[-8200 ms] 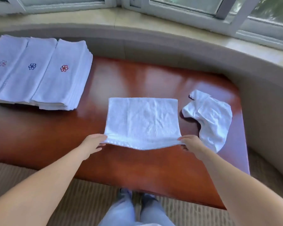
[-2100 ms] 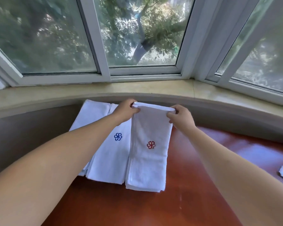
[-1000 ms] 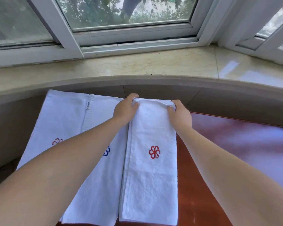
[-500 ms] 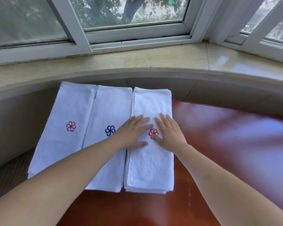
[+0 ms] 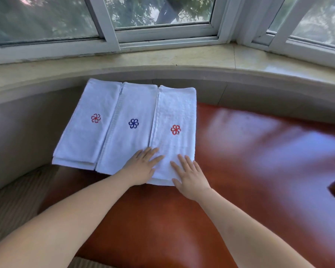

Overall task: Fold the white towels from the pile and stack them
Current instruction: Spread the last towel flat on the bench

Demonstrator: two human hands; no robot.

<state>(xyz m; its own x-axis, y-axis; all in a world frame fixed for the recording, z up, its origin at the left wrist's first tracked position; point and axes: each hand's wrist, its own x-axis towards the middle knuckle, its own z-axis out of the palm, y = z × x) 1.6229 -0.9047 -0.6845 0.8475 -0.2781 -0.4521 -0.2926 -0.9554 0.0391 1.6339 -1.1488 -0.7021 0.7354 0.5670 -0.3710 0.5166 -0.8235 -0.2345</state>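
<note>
Head view: close, looking forward-down over table [image 5: 240,151] (single camera).

**Bare arms, bare hands**

Both forearms come into view uncovered along their whole visible length; no sleeve edge or cuff shows on either one. The left hand [image 5: 141,169] wears no glove, ring, or band at the wrist. The right hand [image 5: 190,178] is just as plain, with nothing on its fingers [image 5: 184,161] or its wrist. The nails look short and unpainted.
</note>
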